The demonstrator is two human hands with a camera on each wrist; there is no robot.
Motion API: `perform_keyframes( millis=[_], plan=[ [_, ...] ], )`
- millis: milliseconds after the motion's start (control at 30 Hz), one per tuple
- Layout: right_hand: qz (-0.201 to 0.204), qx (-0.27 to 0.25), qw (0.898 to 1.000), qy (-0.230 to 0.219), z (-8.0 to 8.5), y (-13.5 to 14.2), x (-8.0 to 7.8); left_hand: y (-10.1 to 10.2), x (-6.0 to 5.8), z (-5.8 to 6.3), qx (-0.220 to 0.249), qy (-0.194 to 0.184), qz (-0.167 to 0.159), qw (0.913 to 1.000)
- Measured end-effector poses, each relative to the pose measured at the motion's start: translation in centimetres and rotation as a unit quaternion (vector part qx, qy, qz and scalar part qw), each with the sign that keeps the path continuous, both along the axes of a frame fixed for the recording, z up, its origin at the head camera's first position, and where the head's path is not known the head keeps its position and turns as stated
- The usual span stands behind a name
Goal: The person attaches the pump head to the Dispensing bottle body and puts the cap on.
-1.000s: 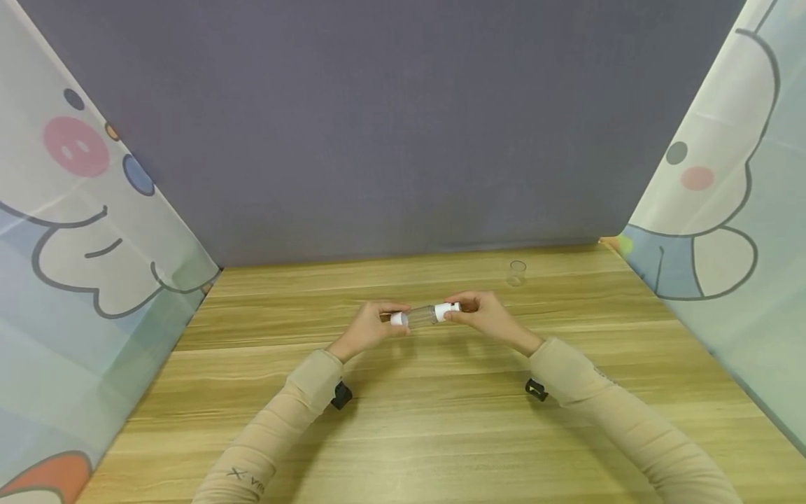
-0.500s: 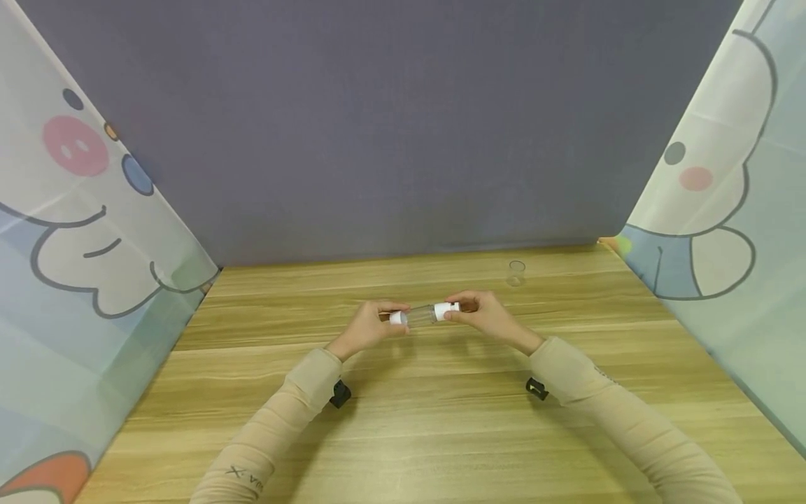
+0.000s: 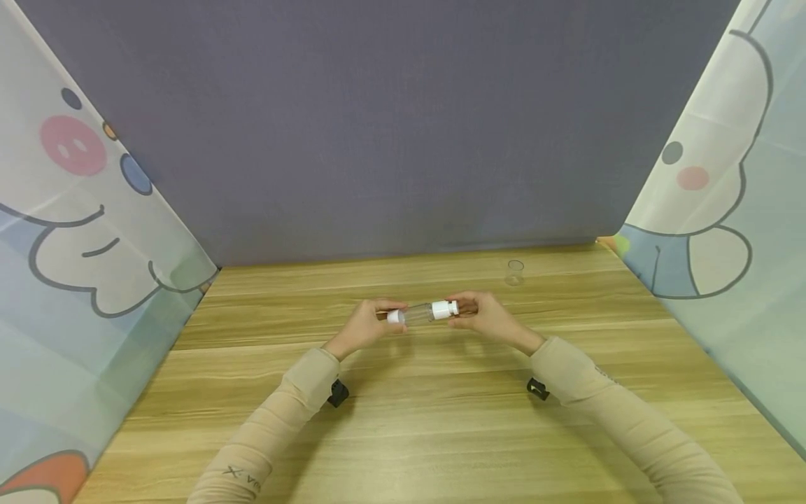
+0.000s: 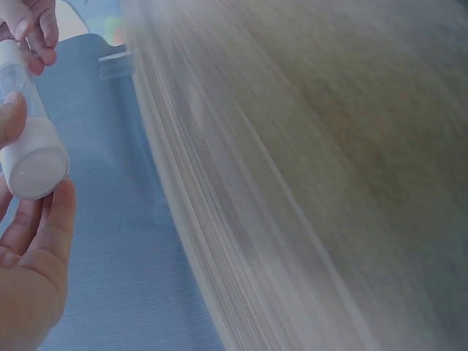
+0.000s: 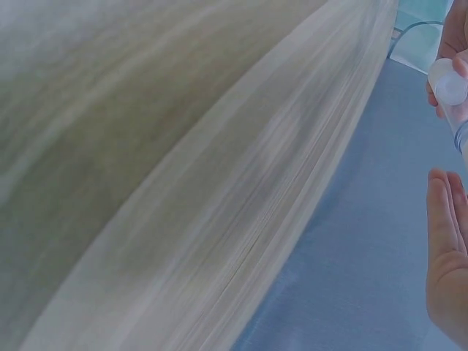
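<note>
A slim clear pump bottle point(image 3: 418, 315) with a white base and white pump collar point(image 3: 441, 310) lies sideways above the table. My left hand point(image 3: 365, 325) grips its white base between thumb and fingers; the left wrist view shows that base point(image 4: 38, 157) close up. At the pump end is my right hand point(image 3: 491, 318), its thumb below the collar and its fingers behind the pump. In the right wrist view, the right hand's fingers point(image 5: 441, 212) are straight, with a gap between them and the bottle. Part of the bottle is cut off there.
A small clear cylindrical cap point(image 3: 514, 273) stands toward the back right of the wooden table point(image 3: 415, 434). A grey panel point(image 3: 403, 126) rises behind the table, and cartoon-printed curtains point(image 3: 705, 210) flank it. Black wrist devices point(image 3: 338, 393) hang under both forearms.
My right thumb has come off the white collar and dropped lower, so more of the pump end shows. My left hand keeps its grip and has shifted slightly left with the bottle.
</note>
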State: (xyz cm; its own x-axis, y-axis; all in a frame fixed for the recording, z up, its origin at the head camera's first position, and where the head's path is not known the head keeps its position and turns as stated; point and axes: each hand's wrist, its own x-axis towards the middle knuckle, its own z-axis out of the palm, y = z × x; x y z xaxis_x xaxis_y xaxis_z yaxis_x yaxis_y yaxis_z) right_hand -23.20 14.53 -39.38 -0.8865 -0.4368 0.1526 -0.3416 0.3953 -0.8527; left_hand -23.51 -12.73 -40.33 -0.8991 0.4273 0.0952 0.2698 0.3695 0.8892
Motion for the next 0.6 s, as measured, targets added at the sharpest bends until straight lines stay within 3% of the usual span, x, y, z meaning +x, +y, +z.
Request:
perform_keyframes(
  millis=[333,433,600],
  plan=[
    [-0.003,-0.017,1.000,0.001,0.2,0.0,0.3,0.0,0.0,-0.3,0.000,0.003,-0.003,1.0000],
    [-0.002,-0.026,1.000,-0.002,0.2,0.0,0.3,0.2,0.6,0.7,-0.002,0.004,-0.004,1.0000],
    [0.010,-0.062,0.998,-0.007,0.2,-0.1,0.3,0.2,0.8,1.1,0.002,0.003,0.000,1.0000]
  ],
)
